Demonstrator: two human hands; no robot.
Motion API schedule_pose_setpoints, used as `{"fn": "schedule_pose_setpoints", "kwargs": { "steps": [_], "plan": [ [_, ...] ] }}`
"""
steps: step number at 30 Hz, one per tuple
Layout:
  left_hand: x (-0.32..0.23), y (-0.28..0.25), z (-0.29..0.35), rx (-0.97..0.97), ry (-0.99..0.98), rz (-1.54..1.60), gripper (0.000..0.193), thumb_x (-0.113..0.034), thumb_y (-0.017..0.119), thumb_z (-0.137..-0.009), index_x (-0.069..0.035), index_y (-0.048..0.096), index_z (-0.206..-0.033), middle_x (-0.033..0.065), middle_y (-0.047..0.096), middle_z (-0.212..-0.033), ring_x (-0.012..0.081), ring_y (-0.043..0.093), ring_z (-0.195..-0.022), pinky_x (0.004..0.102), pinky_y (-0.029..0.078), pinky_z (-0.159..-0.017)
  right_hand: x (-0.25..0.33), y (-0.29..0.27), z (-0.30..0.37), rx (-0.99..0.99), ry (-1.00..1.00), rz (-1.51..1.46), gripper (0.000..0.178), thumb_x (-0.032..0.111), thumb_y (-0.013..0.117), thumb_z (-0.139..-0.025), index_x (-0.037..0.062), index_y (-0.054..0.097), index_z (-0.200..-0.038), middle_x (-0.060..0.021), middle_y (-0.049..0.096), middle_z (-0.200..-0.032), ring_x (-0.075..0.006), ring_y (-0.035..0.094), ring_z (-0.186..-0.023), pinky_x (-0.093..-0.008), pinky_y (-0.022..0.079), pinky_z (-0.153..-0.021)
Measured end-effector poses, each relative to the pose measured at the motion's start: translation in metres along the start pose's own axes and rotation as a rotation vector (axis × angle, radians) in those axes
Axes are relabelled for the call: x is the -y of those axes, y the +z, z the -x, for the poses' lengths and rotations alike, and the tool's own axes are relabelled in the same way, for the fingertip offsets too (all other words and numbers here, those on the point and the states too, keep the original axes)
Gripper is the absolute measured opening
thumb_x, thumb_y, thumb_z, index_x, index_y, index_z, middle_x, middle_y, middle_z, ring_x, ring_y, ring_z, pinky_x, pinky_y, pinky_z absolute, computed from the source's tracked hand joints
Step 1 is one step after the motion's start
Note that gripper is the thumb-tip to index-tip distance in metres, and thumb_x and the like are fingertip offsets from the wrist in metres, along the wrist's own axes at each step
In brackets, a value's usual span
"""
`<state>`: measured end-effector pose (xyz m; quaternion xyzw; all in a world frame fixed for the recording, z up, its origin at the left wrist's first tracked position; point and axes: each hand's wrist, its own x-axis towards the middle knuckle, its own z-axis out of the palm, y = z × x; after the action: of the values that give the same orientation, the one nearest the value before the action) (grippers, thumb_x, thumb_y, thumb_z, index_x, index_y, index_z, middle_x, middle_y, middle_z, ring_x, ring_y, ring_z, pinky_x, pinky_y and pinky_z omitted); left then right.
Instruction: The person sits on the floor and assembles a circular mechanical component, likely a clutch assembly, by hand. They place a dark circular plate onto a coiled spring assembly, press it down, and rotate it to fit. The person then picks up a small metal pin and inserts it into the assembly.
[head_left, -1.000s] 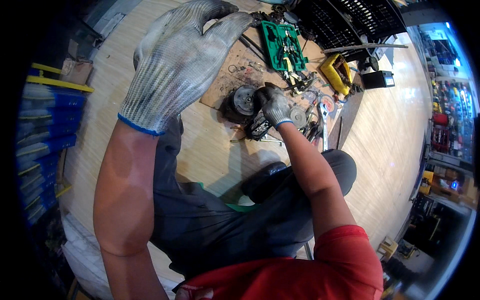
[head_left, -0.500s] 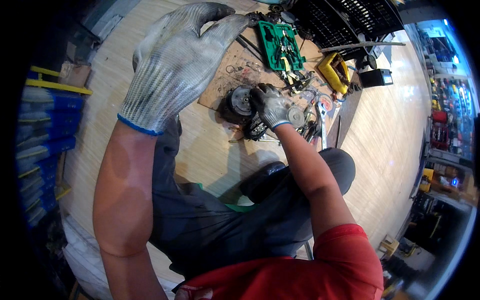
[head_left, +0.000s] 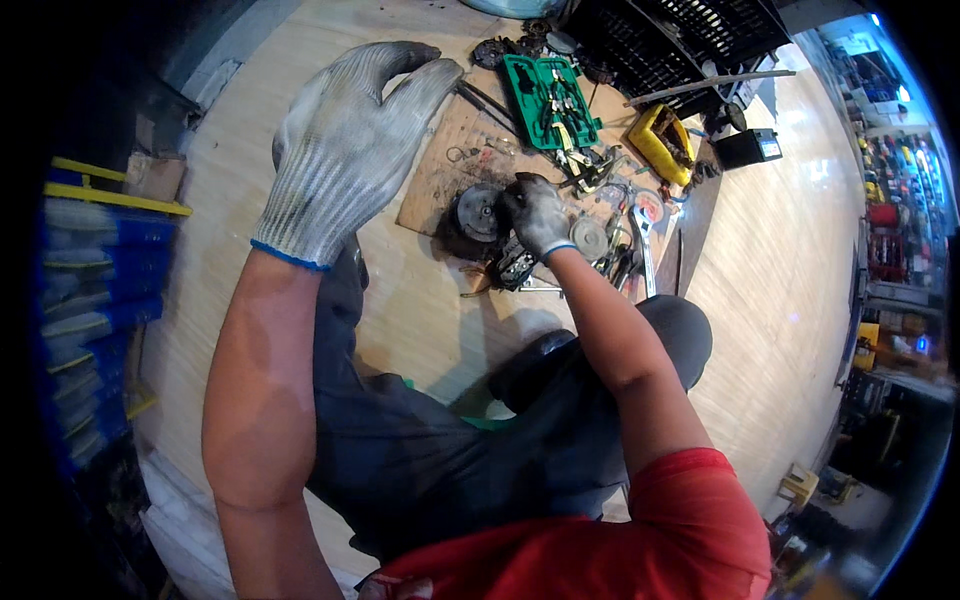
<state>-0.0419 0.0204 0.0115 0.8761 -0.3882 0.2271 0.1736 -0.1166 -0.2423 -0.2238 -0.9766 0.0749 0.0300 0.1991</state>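
Close to the camera, my left hand (head_left: 345, 140) is raised in a grey-white knit glove with a blue cuff. Its fingers and thumb reach forward in a loose curve, with a gap between them and nothing visible inside. Lower on the board, my right hand (head_left: 540, 215), in a soiled glove, lies against the right side of a round dark metal motor-like part (head_left: 480, 212). Its fingers are curled, and their tips are partly hidden. Beside that hand sit a grey disc (head_left: 588, 238) and a dark mechanical piece (head_left: 514, 266). A large wrench (head_left: 645, 250) lies to the right.
On the brown board (head_left: 425, 195) are a green tool case (head_left: 535, 105) with tools and a yellow container (head_left: 660, 145). Black crates (head_left: 640, 45) stand behind, with a black battery-like box (head_left: 748, 148) at right. Blue bins (head_left: 105, 270) are stacked at left.
The whole view has shifted slightly. My left hand stays raised in much the same shape. My right hand's fingers look more curled beside the round metal part.
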Motion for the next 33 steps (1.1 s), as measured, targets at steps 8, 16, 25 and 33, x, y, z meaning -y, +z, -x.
{"fn": "schedule_pose_setpoints", "kwargs": {
  "steps": [8, 16, 25, 33],
  "plan": [
    [-0.005, -0.011, -0.007, -0.008, -0.254, 0.171, 0.031, -0.031, 0.061, -0.099, -0.012, 0.069, -0.123, 0.0125, 0.069, -0.120, 0.0278, 0.067, -0.108, 0.0367, 0.053, -0.094, -0.001, -0.052, 0.009, 0.488, -0.044, -2.040, 0.039, 0.026, 0.071, -0.094, 0.0025, 0.067, -0.125, -0.0158, 0.059, -0.140, -0.0327, 0.053, -0.133, -0.0475, 0.044, -0.110],
    [-0.007, -0.002, -0.006, -0.006, -0.218, 0.133, 0.028, -0.023, 0.061, -0.099, -0.017, 0.068, -0.125, 0.0097, 0.067, -0.123, 0.0278, 0.066, -0.107, 0.0371, 0.054, -0.093, 0.000, -0.049, 0.005, 0.567, -0.118, -2.230, 0.031, 0.023, 0.073, -0.092, 0.0081, 0.069, -0.119, -0.0151, 0.058, -0.142, -0.0375, 0.050, -0.136, -0.0555, 0.041, -0.113],
    [-0.002, -0.006, -0.004, 0.004, -0.277, 0.192, 0.029, -0.025, 0.061, -0.099, -0.017, 0.068, -0.126, 0.0098, 0.067, -0.124, 0.0273, 0.066, -0.106, 0.0366, 0.054, -0.093, -0.001, -0.048, 0.003, 0.562, -0.088, -2.193, 0.035, 0.024, 0.074, -0.092, 0.0060, 0.068, -0.121, -0.0154, 0.057, -0.143, -0.0374, 0.049, -0.137, -0.0554, 0.042, -0.113],
    [-0.007, 0.002, 0.005, -0.066, -0.197, 0.216, 0.037, -0.037, 0.059, -0.099, -0.009, 0.070, -0.120, 0.0158, 0.069, -0.117, 0.0287, 0.067, -0.104, 0.0400, 0.054, -0.090, 0.028, -0.069, 0.009, 0.528, -0.157, -2.124, 0.045, 0.030, 0.077, -0.089, 0.0028, 0.066, -0.122, -0.0169, 0.057, -0.142, -0.0353, 0.052, -0.134, -0.0535, 0.044, -0.111]
  ]
}}
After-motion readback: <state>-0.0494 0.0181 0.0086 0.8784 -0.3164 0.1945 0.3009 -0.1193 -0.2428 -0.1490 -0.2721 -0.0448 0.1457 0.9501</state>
